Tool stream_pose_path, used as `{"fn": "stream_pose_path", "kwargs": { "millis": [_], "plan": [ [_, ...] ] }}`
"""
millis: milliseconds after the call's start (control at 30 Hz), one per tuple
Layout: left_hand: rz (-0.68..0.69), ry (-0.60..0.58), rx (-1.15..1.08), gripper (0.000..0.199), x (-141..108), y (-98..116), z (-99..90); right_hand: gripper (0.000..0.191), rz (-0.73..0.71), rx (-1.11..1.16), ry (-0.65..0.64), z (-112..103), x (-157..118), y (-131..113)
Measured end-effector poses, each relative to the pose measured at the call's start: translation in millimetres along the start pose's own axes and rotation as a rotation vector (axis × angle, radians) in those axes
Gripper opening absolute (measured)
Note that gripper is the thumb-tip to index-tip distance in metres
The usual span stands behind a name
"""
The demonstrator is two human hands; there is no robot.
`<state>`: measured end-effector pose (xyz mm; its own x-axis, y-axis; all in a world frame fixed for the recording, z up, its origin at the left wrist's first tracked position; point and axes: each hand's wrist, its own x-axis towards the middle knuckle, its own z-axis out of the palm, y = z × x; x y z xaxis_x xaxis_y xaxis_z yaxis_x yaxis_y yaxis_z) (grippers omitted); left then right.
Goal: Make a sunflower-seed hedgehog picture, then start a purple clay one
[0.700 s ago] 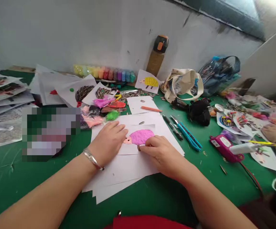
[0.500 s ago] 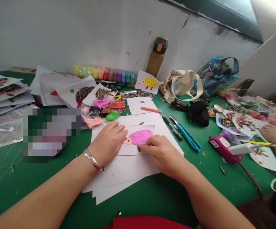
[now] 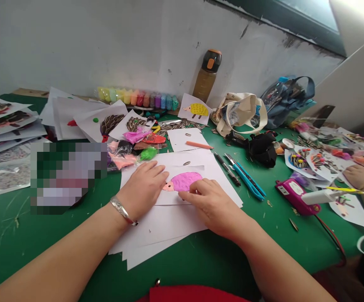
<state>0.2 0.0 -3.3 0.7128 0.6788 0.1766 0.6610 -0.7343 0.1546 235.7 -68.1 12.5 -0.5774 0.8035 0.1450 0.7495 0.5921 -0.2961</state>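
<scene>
**Item:** pink clay hedgehog (image 3: pixel 185 181), on a white sheet (image 3: pixel 182 170) atop a loose paper stack (image 3: pixel 157 237), centre of the green desk (image 3: pixel 46 247), toward its near edge. Long axis runs left to right across the sheet, snout at left.

**Left hand** (image 3: pixel 142 184): open, flat on the sheet, grasping nothing. Fingertips just beside the snout, a metal bangle (image 3: pixel 123 210) on the wrist.

**Right hand** (image 3: pixel 211 205): fingers curved, their tips at the underside of the clay body. Nearer the body than the left hand, which is nearer the snout. Whether the fingers pinch anything small, cannot tell.

**Nearby:** blue craft knife (image 3: pixel 245 180) right of the stack. Far right, a co-worker's hand (image 3: pixel 362 176), apart from both.
</scene>
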Motion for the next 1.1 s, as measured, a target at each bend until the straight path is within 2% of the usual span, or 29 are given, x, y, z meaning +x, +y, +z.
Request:
{"fn": "stream_pose_path", "kwargs": {
  "millis": [167,367,500,700,833,1100],
  "plan": [
    [0.0,0.014,-0.003,0.024,0.0,0.5,0.2,0.037,-0.015,-0.061,-0.018,2.4,2.6,-3.2],
    [-0.01,0.004,-0.011,0.026,-0.2,1.3,-0.5,0.047,-0.021,-0.047,-0.01,4.4,2.1,-2.6],
    [-0.004,0.001,-0.004,0.024,0.3,1.6,-1.1,0.042,-0.015,-0.072,-0.039,4.9,3.1,-3.2],
    [-0.008,-0.002,-0.002,0.024,0.6,1.5,-1.0,0.048,0.023,-0.022,0.029,5.6,2.9,-0.7],
    [0.001,0.023,-0.005,0.025,0.1,0.4,-0.2,0.042,0.028,-0.022,0.0,6.0,2.3,0.5],
    [0.01,0.056,-0.02,0.026,-0.6,0.1,-0.5,0.045,0.064,0.025,-0.006,-3.4,-1.7,3.6]
  ]
}}
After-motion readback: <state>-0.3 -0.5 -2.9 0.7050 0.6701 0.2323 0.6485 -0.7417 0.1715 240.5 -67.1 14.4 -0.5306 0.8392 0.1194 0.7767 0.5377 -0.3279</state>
